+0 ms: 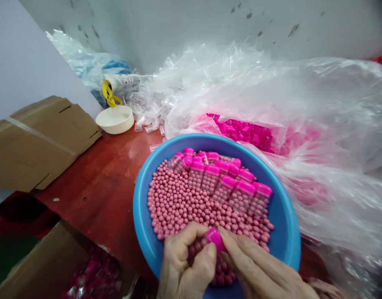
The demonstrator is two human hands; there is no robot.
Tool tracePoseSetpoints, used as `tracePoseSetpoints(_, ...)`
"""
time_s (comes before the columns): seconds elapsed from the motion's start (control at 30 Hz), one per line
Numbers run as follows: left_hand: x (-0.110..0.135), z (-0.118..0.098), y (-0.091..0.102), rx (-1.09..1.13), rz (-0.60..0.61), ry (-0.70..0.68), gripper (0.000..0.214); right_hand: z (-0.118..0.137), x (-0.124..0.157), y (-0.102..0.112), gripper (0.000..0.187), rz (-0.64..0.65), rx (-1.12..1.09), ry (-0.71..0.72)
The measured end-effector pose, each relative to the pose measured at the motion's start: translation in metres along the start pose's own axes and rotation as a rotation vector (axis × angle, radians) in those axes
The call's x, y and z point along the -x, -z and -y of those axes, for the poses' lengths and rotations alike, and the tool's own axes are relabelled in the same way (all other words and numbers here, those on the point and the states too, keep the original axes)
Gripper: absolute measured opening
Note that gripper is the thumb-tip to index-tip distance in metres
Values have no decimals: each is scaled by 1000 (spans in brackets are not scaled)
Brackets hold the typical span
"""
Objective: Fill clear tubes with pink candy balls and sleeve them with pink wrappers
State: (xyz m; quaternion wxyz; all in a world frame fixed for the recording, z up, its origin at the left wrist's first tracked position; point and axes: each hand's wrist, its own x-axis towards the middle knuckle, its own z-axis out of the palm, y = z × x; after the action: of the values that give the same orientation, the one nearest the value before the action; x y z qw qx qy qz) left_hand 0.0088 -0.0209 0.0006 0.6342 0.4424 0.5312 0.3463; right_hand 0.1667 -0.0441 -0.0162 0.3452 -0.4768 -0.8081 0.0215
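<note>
My left hand point(184, 261) and right hand point(259, 265) clamp their fingers point(240, 249) on one pink-capped tube point(215, 237), low in a blue basin point(140, 199) of pink beads point(175, 203); about twelve filled tubes point(223, 187) lie toward its far rim. Beyond, a red desk point(97, 195) spreads left, plastic sheeting point(334, 124) right.

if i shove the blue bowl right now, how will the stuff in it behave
The pink beads look round and smooth, so they'd probably roll and spread easily. The blue bowl looks fairly shallow, so a hard shove might spill some. The clear tubes lying on the beads could likely slide too.
</note>
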Motion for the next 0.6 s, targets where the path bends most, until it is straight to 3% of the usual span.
tracePoseSetpoints(0.23, -5, 10, 1, 91, 138, 64, 21, -17, -9, 2, 37, 19, -187, -32)
tracePoseSetpoints(0.6, -1, 12, 3, -64, 93, 49, 20, -17, -8, -5, 52, 45, -259, -77)
